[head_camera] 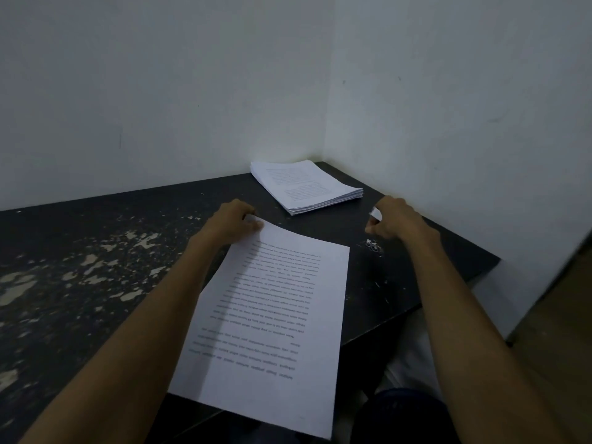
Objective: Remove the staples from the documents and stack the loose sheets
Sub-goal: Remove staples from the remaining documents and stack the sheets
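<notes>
Dim and bluish throughout, with soft, diffuse shadows. Brightest at the wall corner (326, 145) above the stack of sheets (306, 187), darkest across the bench (96, 251). Bowed by the wide lens toward the edges. Motion-blurred at the right hand (395, 221); too soft to read on the document (275, 318)

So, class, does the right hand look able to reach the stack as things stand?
Probably yes: the stack lies just beyond the right hand, with bare table between them, though that hand pinches a small white thing.
</notes>
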